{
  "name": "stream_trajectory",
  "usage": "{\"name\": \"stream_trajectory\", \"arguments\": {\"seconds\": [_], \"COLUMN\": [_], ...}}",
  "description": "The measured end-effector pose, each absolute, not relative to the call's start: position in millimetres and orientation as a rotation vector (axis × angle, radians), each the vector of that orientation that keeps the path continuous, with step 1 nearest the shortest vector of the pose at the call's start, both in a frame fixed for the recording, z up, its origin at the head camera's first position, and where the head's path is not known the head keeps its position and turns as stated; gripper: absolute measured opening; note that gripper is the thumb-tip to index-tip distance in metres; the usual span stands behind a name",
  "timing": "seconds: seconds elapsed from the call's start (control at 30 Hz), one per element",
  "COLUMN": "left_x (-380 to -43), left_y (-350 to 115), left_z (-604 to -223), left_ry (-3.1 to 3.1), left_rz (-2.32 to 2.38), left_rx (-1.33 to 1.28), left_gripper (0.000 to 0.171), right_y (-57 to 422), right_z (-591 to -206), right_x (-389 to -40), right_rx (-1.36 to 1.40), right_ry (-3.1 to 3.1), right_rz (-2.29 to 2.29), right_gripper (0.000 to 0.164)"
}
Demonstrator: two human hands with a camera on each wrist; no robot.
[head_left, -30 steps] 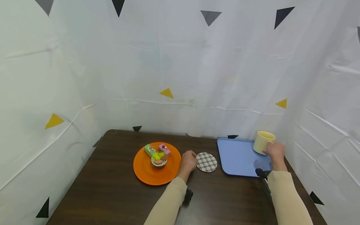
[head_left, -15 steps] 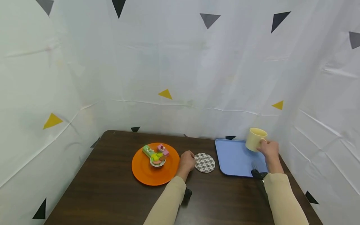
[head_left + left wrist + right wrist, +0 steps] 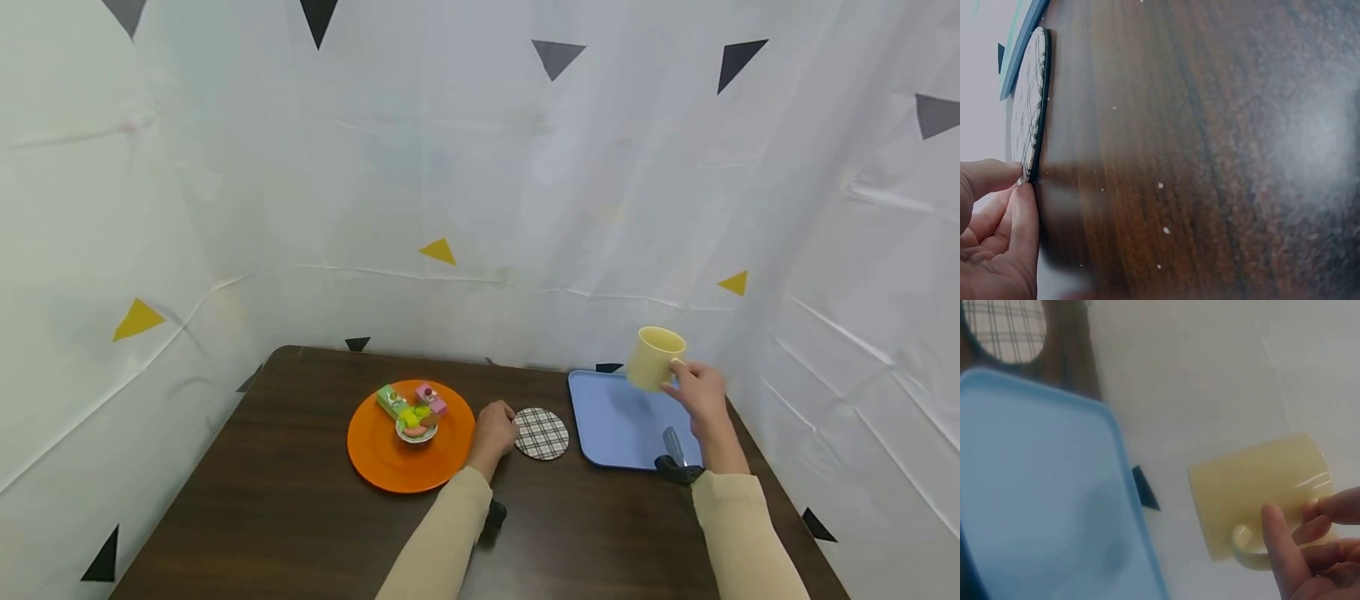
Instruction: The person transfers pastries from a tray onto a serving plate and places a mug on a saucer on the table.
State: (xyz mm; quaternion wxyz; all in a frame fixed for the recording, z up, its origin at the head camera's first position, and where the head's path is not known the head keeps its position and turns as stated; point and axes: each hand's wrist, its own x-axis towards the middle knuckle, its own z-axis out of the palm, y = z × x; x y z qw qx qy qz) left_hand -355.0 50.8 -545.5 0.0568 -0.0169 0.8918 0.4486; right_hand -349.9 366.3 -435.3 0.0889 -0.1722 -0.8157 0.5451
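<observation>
My right hand (image 3: 701, 396) holds a pale yellow mug (image 3: 651, 358) by its handle, raised above the far part of a blue tray (image 3: 615, 425). In the right wrist view, the fingers (image 3: 1282, 550) curl at the mug's handle, and the mug (image 3: 1254, 494) shows its smooth side. At mid-table, my left hand (image 3: 495, 433) is at the left edge of a round white coaster (image 3: 543, 434) with a dark checked pattern. The left wrist view shows thumb and fingers pinching the rim of this coaster (image 3: 1029, 106), which lies low over the wood.
Left of the left hand stands an orange plate (image 3: 375, 462). It carries a green cake piece (image 3: 390, 400), a pink cake piece (image 3: 431, 398) and a small bowl (image 3: 416, 435) of toy-like food. White sheeting (image 3: 480, 167) with triangles surrounds the dark wooden table (image 3: 262, 500).
My right hand has lifted the mug up off the tray and carried it leftward. The left hand stays at the coaster's edge. The head view has shifted slightly.
</observation>
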Motion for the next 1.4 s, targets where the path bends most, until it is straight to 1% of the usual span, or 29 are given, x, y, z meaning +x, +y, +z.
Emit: {"name": "stream_trajectory", "arguments": {"seconds": [0.3,0.43,0.53,0.63,0.73,0.93,1.2,1.4], "left_x": [-355.9,-357.2,-364.5,-371.0,-371.1,-360.2,-358.7,-358.6], "left_y": [51.1,51.3,52.1,52.9,53.6,50.3,50.1,51.1], "left_z": [-540.3,-539.4,-546.6,-555.2,-556.4,-539.2,-536.4,-539.2], "left_ry": [2.72,2.721,2.719,2.712,2.694,2.707,2.734,2.768], "left_rz": [1.321,1.307,1.304,1.309,1.299,1.279,1.257,1.241], "left_rx": [-0.069,-0.06,-0.053,-0.057,-0.069,-0.05,-0.039,-0.03], "left_gripper": [0.015,0.017,0.019,0.019,0.021,0.022,0.018,0.025], "right_y": [334.5,323.5,315.1,306.8,299.6,284.1,264.1,249.0], "right_z": [-428.0,-425.8,-424.5,-425.6,-430.1,-443.2,-468.3,-488.0], "right_x": [-342.5,-337.2,-332.4,-327.0,-321.7,-313.9,-304.3,-298.4], "right_rx": [-0.379,-0.31,-0.261,-0.235,-0.232,-0.237,-0.251,-0.284], "right_ry": [-2.402,-2.423,-2.429,-2.418,-2.396,-2.357,-2.326,-2.294], "right_rz": [1.695,1.707,1.725,1.758,1.795,1.861,1.926,1.985], "right_gripper": [0.038,0.041,0.042,0.038,0.034,0.029,0.032,0.03]}}
